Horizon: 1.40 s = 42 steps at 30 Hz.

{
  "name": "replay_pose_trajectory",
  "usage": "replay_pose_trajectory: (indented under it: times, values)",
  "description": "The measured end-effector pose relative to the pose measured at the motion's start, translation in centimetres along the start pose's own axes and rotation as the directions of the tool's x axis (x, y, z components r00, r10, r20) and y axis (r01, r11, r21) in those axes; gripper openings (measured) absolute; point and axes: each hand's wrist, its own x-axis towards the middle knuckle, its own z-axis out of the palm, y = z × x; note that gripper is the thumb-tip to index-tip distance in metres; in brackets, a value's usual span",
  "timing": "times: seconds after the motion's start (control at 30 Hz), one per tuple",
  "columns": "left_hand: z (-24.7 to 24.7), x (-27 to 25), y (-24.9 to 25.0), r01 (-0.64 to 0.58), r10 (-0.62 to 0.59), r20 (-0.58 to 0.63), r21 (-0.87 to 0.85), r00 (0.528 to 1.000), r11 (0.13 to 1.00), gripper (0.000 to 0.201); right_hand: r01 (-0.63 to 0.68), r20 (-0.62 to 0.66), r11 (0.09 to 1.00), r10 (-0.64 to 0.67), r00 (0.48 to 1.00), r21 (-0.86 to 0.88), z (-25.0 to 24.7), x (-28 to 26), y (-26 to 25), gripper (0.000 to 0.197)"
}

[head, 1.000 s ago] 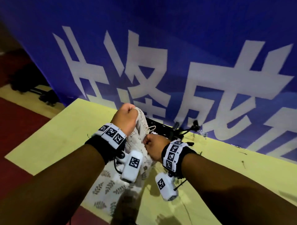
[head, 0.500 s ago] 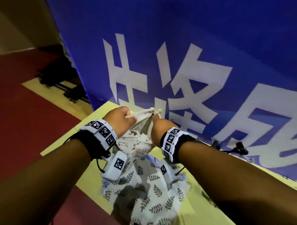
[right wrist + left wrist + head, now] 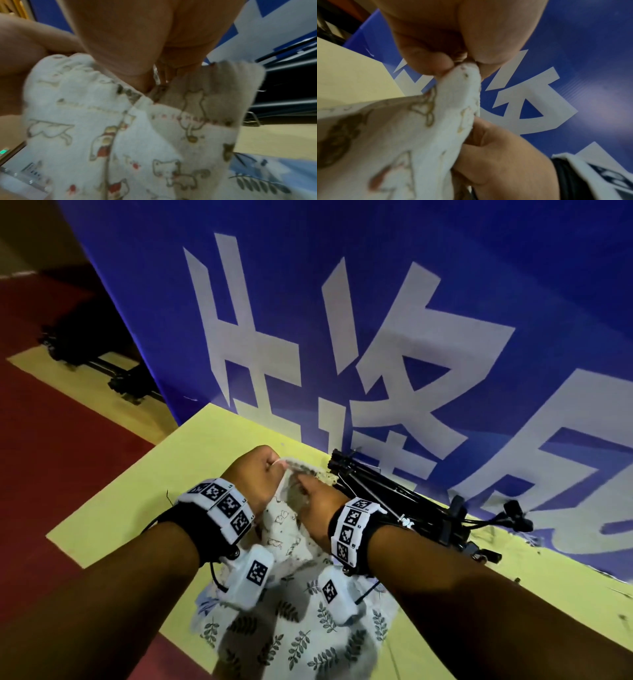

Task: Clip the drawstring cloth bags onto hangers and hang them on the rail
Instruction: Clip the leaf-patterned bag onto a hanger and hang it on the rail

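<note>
— So where's the bag [image 3: 294, 525]?
— Held up between both fists: left hand [image 3: 255, 474] pinches its top edge, right hand [image 3: 317, 501] grips the hem beside (leaf-print bag [image 3: 301, 642] lies beneath, on the worktop [image 3: 113, 508]).

The head view was dim and oversaturated, with wide-angle bending toward the edges and both forearms nearly black. Shadow fell on the leaf-print cloth [image 3: 301, 642] below the wrists. Both wrist views were soft; the animal-print bag [image 3: 130, 135] and fingers [image 3: 426, 59] were blurred.
</note>
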Motion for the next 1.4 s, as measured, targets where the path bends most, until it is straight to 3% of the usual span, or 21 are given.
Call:
replay_pose_trajectory:
  times: [0.07,0.2,0.27,0.37,0.47,0.7,1.03,1.23,1.4]
  values:
    - [0.9,0.4,-0.3,-0.009,0.009,0.006,-0.015,1.000,1.000,0.028,-0.044,-0.038,0.998,0.046,0.998,0.051,-0.3,0.3,1.9,0.045]
    - [2.7,2.1,-0.9,0.051,-0.049,0.042,-0.046,0.998,0.998,0.028,-0.104,-0.199,0.992,0.115,0.973,0.065,-0.9,2.0,6.6,0.026]
    - [3.5,3.0,-1.0,0.095,-0.092,0.071,-0.040,0.993,0.995,0.028,-0.221,-0.192,0.975,0.211,0.958,-0.030,-2.0,2.8,8.7,0.025]
    - [4.8,4.4,-1.1,0.143,-0.142,0.114,-0.006,0.983,0.990,0.029,-0.443,-0.176,0.867,0.411,0.894,-0.226,-3.2,4.2,11.6,0.042]
    - [6.0,5.7,-1.4,0.151,-0.150,0.159,0.009,0.976,0.989,0.028,-0.525,-0.138,0.794,0.509,0.850,-0.306,-3.1,5.3,13.7,0.045]
    - [7.7,7.9,-1.9,0.111,-0.116,0.197,0.036,0.973,0.993,0.032,-0.505,-0.099,0.802,0.501,0.860,-0.319,-1.6,7.5,16.3,0.041]
    - [8.8,8.4,-1.8,0.107,-0.120,0.248,0.067,0.961,0.992,0.029,-0.412,-0.112,0.828,0.401,0.909,-0.380,-0.8,8.3,17.3,0.062]
    - [8.5,8.0,-1.6,0.115,-0.126,0.234,0.059,0.964,0.992,0.030,-0.381,-0.121,0.821,0.366,0.923,-0.425,-1.6,8.1,16.3,0.048]
    - [8.0,7.5,-0.4,0.176,-0.181,0.227,0.039,0.957,0.984,0.028,-0.369,-0.123,0.858,0.348,0.929,-0.358,-4.1,6.2,14.6,0.039]
